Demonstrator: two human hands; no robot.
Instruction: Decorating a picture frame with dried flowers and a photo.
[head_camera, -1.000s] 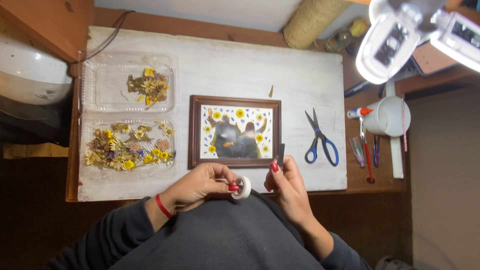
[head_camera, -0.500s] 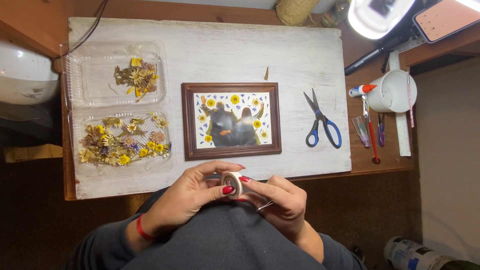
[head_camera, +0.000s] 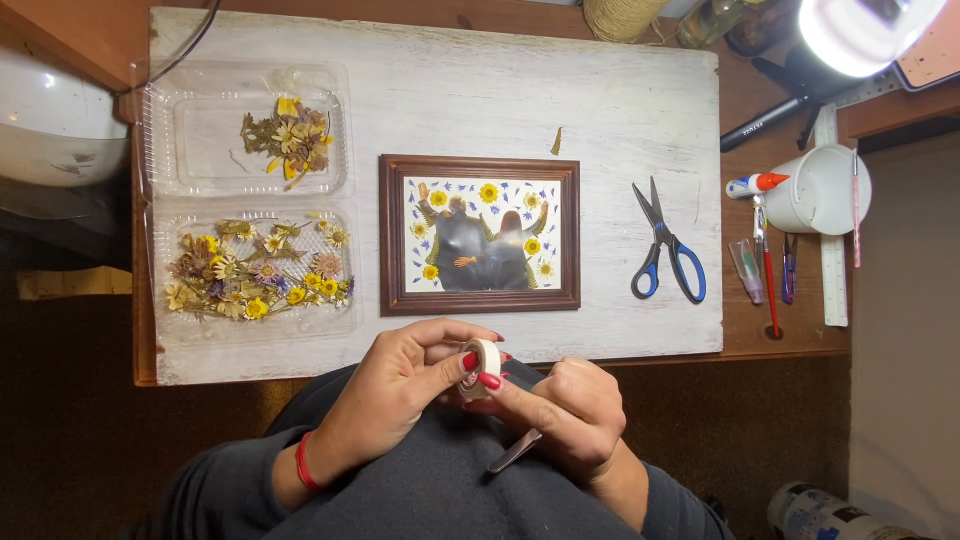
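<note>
My left hand (head_camera: 405, 385) grips a small white roll of tape (head_camera: 485, 360) between thumb and fingers, just off the near edge of the white board (head_camera: 450, 100). My right hand (head_camera: 565, 415) meets it from the right, its forefinger pressed to the roll, with thin metal tweezers (head_camera: 515, 452) tucked in its palm. Both hands hover over my lap in a dark grey top. Straight ahead on the board lies a brown wooden picture frame (head_camera: 480, 235) holding a picture bordered with pressed yellow and blue flowers.
Two clear plastic trays of dried flowers (head_camera: 255, 265) lie at the left of the board. Blue-handled scissors (head_camera: 665, 245) lie right of the frame. A white cup (head_camera: 820, 190), glue bottle (head_camera: 755, 185), pens and a ruler sit on the right shelf under a bright lamp (head_camera: 860, 30).
The view has tilted and shifted a little. Both hands have drawn back from the board's edge toward my lap, staying together on the tape roll.
</note>
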